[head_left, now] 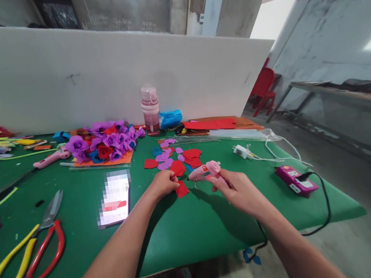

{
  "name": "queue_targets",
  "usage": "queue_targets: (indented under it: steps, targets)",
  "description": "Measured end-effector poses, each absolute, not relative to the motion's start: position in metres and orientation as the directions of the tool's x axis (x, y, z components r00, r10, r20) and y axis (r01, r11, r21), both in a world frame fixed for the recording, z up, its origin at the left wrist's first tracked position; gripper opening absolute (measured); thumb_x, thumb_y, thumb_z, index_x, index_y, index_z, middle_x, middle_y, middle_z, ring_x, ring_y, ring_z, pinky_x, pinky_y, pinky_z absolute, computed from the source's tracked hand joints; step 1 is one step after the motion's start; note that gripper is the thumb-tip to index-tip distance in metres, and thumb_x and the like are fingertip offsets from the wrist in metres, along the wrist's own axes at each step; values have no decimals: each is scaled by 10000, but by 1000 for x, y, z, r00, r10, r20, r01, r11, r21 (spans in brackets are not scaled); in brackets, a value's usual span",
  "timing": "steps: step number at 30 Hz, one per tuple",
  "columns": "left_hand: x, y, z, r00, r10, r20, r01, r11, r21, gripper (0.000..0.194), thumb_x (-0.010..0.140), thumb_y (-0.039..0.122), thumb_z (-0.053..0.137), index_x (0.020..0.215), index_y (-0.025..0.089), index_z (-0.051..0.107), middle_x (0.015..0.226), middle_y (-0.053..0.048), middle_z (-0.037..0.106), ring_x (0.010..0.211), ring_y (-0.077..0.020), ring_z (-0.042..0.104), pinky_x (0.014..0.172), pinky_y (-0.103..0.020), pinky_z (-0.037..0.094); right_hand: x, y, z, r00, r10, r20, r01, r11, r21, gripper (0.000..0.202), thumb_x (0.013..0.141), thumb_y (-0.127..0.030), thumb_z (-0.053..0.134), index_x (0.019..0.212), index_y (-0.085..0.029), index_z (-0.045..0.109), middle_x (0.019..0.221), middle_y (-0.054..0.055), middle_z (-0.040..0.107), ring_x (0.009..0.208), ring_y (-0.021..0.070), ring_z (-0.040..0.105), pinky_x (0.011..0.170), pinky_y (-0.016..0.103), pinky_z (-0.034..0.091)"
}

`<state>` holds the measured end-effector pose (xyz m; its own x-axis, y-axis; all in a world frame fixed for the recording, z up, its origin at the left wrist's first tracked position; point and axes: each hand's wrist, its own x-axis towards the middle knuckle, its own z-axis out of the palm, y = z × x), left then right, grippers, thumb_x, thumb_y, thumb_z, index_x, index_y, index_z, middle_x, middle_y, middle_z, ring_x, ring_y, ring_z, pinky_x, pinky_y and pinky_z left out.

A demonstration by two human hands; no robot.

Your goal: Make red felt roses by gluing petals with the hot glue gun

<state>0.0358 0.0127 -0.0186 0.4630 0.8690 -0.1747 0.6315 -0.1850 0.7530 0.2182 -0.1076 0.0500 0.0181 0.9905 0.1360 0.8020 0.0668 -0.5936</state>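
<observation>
My left hand (165, 183) is closed in a pinch at a red petal (181, 190), cut with a flat edge. My right hand (238, 187) is wrapped around a pink glue gun (205, 170), whose nozzle points left, a short way from the left fingertips. Another red petal (178, 168) lies just beyond my left fingers. Loose purple petals (164, 157), more red ones (192, 156) and a few blue ones are scattered behind both hands. The glue gun's black cord hangs below my right wrist.
Left of my arm lie a phone (115, 198) and large scissors (42, 239). Behind them sits a pile of purple, red and blue flowers (110, 139). A pink bottle (151, 111) stands by the white board. To the right are a white plug (242, 151) and purple power box (294, 180).
</observation>
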Motion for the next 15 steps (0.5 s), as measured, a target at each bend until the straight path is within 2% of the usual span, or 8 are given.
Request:
queue_targets:
  steps: [7,15]
  targets:
    - [36,14,-21,468,870,-156,637,-210,741,36,549,163,537,524,162,511,491,41,488,522,-113,447,488,-229,269,215,-107,39,-46,998,38,779,60,-624,352,871,-410,387,702,-158,564,598,16,567,510,115,449,488,217,277]
    - [36,14,-19,484,862,-149,623,-220,751,37,538,171,527,511,162,504,495,32,505,521,-118,454,497,-234,272,211,-102,24,-78,997,28,810,80,-581,331,861,-385,406,688,-149,560,598,19,550,513,107,399,491,226,234]
